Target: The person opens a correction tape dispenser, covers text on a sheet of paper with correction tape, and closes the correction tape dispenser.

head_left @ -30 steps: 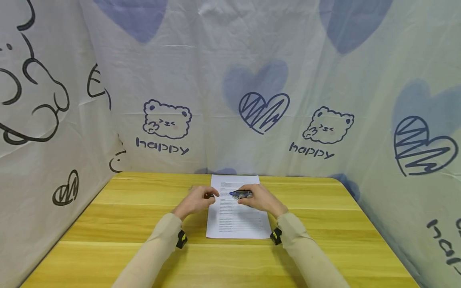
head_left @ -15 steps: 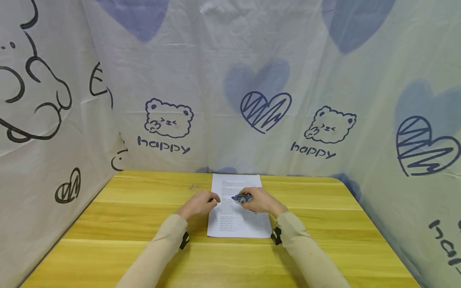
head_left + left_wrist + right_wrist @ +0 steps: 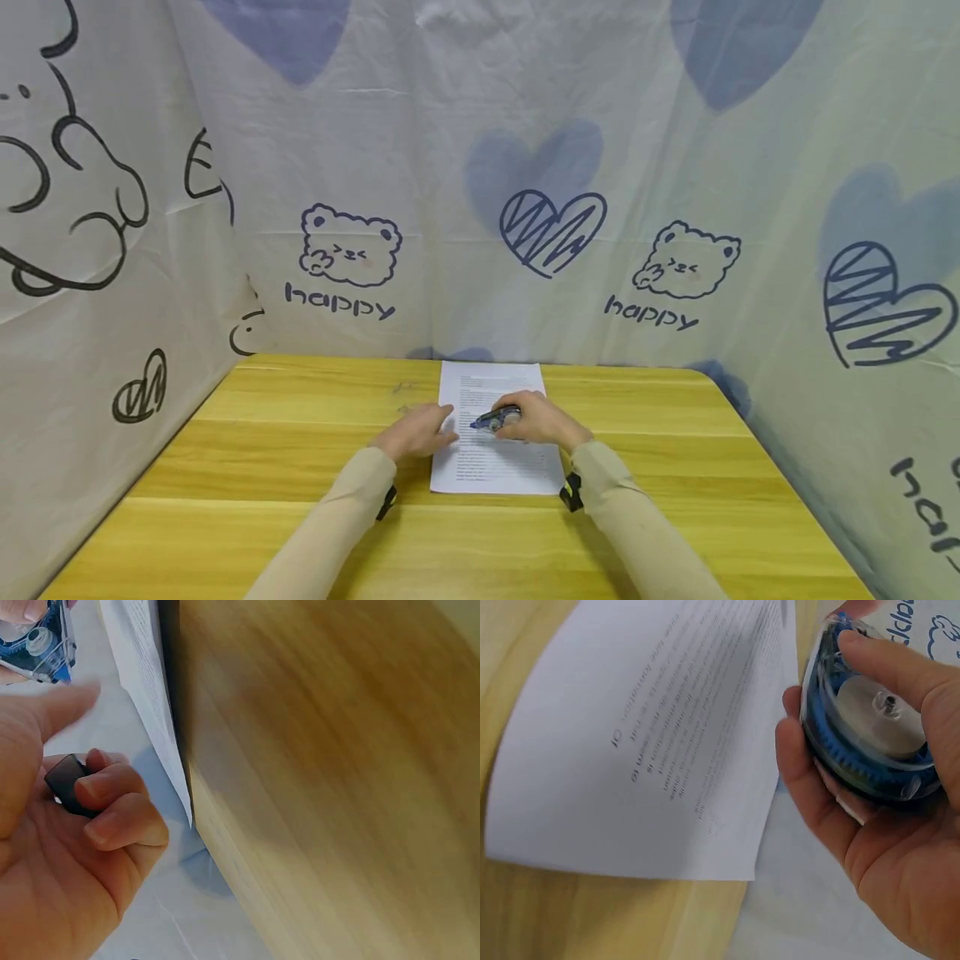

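A printed sheet of paper point(image 3: 480, 479) lies on the wooden table. Above it my right hand point(image 3: 545, 419) grips a correction tape point(image 3: 495, 418), its blue tip pointing left and down near the printed lines. In the right wrist view the correction tape point(image 3: 877, 712) has a clear case with a white reel and blue gears, held between thumb and fingers. My left hand point(image 3: 415, 432) is at the sheet's left edge, thumb and forefinger spread apart. The left wrist view shows its other fingers curled round a small black cap point(image 3: 69, 784); the head view hides this cap.
The yellow wooden table point(image 3: 247, 467) extends on both sides of the sheet. A white cloth point(image 3: 435, 167) with hearts and bears hangs behind the table's far edge and along both sides.
The correction tape has moved lower on the sheet and slightly left, its tip now angled downward. My left hand has shifted a little right, with its thumb and forefinger spread wider.
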{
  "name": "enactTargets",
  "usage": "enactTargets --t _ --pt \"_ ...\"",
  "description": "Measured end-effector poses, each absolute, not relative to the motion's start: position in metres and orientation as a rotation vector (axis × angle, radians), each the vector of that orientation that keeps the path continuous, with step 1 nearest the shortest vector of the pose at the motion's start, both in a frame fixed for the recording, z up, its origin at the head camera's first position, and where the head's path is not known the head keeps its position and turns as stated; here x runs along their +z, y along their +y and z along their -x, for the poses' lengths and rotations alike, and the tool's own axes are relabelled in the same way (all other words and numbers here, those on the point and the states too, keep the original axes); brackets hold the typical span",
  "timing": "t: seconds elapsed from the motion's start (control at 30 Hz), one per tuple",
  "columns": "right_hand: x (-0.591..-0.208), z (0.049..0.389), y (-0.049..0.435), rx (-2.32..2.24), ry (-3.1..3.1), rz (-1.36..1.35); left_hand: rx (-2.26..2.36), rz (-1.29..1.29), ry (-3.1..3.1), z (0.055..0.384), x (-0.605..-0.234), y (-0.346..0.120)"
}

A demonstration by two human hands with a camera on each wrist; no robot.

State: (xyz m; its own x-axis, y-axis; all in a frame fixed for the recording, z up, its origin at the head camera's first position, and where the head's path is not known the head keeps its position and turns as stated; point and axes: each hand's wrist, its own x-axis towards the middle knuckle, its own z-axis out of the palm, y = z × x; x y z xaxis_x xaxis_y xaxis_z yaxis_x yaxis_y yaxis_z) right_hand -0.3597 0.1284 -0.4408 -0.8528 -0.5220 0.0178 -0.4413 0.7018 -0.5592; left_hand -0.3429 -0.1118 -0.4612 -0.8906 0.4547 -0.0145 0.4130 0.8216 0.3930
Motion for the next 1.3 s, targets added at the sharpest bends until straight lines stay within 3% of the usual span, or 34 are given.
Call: enactTargets --t 0.23,1.3 --pt "-0.446 0.358 0.128 -0.959 2.705 0.592 0.584 -0.559 2.787 0.337 -0.462 -0.110" --pt "-0.459 0.358 0.129 -1.091 2.708 0.577 0.576 -0.619 2.667 0.332 -0.467 -0.109"
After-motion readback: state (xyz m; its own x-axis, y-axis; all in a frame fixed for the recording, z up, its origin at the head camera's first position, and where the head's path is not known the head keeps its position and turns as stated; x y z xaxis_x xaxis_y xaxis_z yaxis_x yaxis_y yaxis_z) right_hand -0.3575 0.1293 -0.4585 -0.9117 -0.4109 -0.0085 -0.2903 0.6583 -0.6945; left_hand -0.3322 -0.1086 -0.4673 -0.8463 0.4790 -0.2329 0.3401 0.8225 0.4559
